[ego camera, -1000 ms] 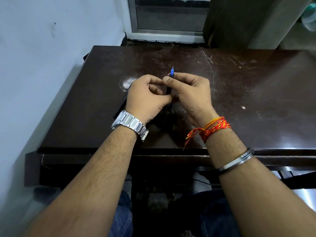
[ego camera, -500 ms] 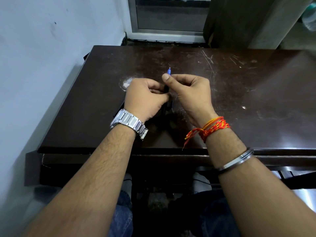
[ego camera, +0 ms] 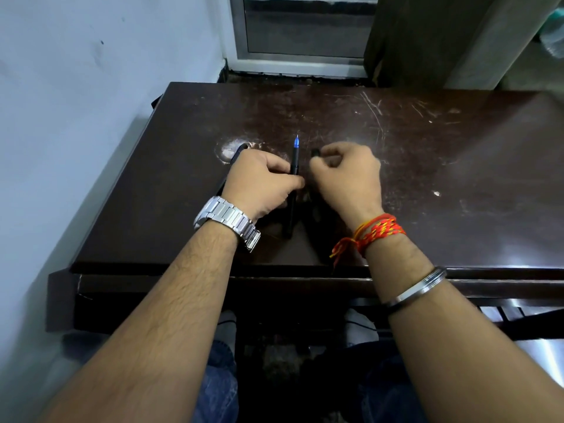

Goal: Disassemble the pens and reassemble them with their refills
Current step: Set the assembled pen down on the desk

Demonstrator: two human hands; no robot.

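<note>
A black pen with a blue tip pointing away from me lies lengthwise at the middle of the dark wooden table. My left hand is closed around its barrel. Just to the right, my right hand pinches a small black pen part between thumb and fingers, apart from the pen. Another dark pen lies slanted under my left hand, mostly hidden by it.
A pale wall runs close along the table's left edge. A window frame and a curtain stand behind the far edge. The tabletop is scratched, with a white worn patch near my left hand.
Both hands held the pen together before. Now they have drawn apart: my left hand keeps the pen, lowered toward the table, and my right hand has moved right with a small black part.
</note>
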